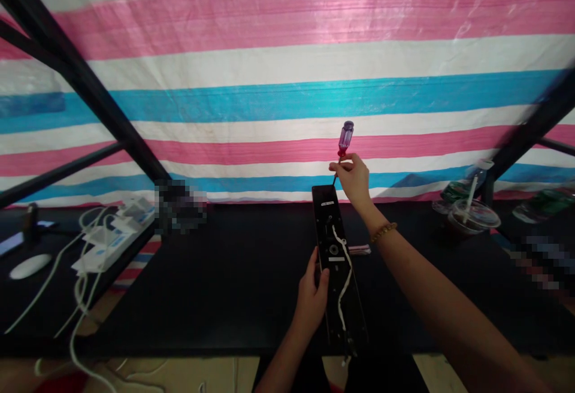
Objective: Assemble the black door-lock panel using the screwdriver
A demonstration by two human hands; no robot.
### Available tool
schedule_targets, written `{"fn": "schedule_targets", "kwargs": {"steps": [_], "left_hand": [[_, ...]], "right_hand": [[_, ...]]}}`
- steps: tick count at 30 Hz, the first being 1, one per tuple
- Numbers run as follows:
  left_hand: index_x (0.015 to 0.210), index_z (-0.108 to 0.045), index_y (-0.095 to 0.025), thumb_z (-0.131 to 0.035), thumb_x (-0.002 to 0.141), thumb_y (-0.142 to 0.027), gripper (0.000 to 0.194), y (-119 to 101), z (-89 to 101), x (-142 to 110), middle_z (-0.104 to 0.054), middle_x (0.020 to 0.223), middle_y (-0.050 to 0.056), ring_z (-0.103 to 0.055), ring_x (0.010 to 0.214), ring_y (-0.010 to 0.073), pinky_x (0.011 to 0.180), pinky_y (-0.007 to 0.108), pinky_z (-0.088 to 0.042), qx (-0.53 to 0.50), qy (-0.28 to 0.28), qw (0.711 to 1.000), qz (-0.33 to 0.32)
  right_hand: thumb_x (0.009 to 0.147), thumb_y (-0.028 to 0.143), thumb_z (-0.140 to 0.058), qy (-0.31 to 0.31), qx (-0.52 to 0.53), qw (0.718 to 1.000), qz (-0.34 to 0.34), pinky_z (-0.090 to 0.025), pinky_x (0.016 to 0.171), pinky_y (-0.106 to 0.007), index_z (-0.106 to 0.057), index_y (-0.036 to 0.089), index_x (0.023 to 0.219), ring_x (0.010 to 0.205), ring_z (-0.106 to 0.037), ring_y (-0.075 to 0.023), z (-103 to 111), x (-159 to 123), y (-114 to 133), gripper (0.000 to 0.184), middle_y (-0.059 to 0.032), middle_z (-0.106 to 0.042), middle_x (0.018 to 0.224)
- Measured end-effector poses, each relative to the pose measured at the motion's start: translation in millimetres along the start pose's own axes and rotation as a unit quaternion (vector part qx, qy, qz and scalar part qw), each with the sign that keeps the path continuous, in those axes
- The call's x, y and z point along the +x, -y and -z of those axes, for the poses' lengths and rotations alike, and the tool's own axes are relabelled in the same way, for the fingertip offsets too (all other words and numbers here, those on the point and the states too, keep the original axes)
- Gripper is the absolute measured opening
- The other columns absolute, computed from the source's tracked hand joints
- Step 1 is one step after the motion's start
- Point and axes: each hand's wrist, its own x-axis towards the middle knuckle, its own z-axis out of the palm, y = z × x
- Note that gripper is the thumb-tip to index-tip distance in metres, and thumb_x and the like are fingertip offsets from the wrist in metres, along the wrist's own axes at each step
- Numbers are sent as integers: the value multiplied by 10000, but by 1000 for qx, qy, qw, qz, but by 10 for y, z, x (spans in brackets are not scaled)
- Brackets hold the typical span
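Observation:
A long black panel (pixel 331 229) with a white cable (pixel 347 273) along it lies tilted over the front part of the black table. My left hand (pixel 313 297) grips the panel's left edge, thumb on top. Above the far end, my right hand (pixel 353 174) pinches the shaft of a screwdriver (pixel 345 137) with a clear purple handle and red collar. The handle points up, and the dark shaft runs down to the panel's far right corner. Whether the tip sits in a screw is too small to tell.
On the left a white power strip (pixel 105 249) with plugs and cables stands near a white mouse (pixel 30 266). A lidded cup (pixel 474 216) with a straw and plastic bottles (pixel 453 192) are at the right. Black frame bars (pixel 90 87) rise before a striped sheet (pixel 287 99).

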Motion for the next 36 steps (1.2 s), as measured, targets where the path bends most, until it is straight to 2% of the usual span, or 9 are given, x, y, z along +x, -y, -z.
{"fn": "schedule_targets", "kwargs": {"steps": [2, 5, 8, 12, 16, 19, 23, 31, 36], "left_hand": [[1537, -382, -172, -489, 978, -498, 656, -17, -1, -3, -694, 1268, 126, -666, 1140, 234, 1021, 381, -491, -5, 1, 1000, -4], [1531, -393, -178, -500, 973, -492, 650, -37, -1, -9, -704, 1247, 124, -667, 1133, 239, 1025, 399, -492, -11, 1, 1000, -5], [1540, -375, -179, -490, 977, -491, 654, -39, 1, -17, -714, 1209, 119, -677, 1098, 235, 1000, 399, -508, -17, 7, 1000, 0], [1545, -362, -184, -483, 984, -488, 649, -23, 8, -23, -713, 1204, 118, -677, 1088, 234, 986, 400, -516, -25, 14, 1000, -1], [1547, -360, -179, -483, 988, -477, 644, -16, 5, -18, -701, 1246, 125, -664, 1135, 238, 1025, 405, -494, -28, 15, 999, -6], [1547, -362, -188, -483, 991, -473, 636, -11, 1, -17, -687, 1282, 125, -659, 1155, 237, 1043, 406, -482, -31, 15, 999, -9], [1553, -346, -185, -475, 995, -481, 645, 2, 2, -21, -697, 1255, 126, -676, 1108, 236, 998, 404, -507, -29, 15, 999, -11], [1550, -349, -174, -483, 984, -503, 668, -21, 5, -24, -706, 1237, 124, -686, 1082, 228, 969, 374, -518, -29, 14, 999, -4], [1544, -360, -176, -491, 980, -511, 669, -12, 3, -25, -704, 1249, 121, -677, 1110, 225, 994, 370, -505, -34, 12, 999, -1]], "right_hand": [[765, 398, -716, 4, 17, 1000, -15, -524, 588, -314, -593, 224, 853, 577, -664, -191, 2, 2, -24, 231, 13, -700, 651], [822, 392, -637, 36, 4, 999, 16, -540, 637, -334, -626, 210, 803, 623, -672, -193, 15, 17, -66, 184, -24, -723, 734], [880, 373, -536, 38, -16, 998, 54, -554, 691, -359, -667, 192, 897, 732, -700, -215, 19, 19, -78, 224, -74, -751, 866], [848, 415, -605, 2, -46, 998, 48, -553, 662, -361, -658, 196, 881, 709, -708, -235, 18, -8, -41, 228, -67, -729, 760], [788, 416, -692, -16, -5, 1000, 11, -556, 616, -353, -608, 212, 887, 636, -717, -234, 49, -18, -28, 242, -35, -733, 717], [797, 408, -671, 8, -5, 1000, 11, -559, 614, -363, -604, 210, 832, 601, -704, -222, 73, 17, -61, 212, -38, -741, 750], [870, 421, -552, 48, -7, 998, 37, -576, 656, -380, -650, 191, 879, 748, -728, -245, 56, 74, -99, 250, -85, -750, 866], [781, 407, -704, -24, 16, 1000, 7, -581, 621, -355, -616, 204, 834, 654, -717, -230, 38, 38, -71, 227, -31, -717, 723], [877, 414, -556, 51, 4, 998, 36, -580, 685, -368, -659, 188, 856, 753, -724, -225, 35, 63, -80, 249, -73, -751, 852]]}}
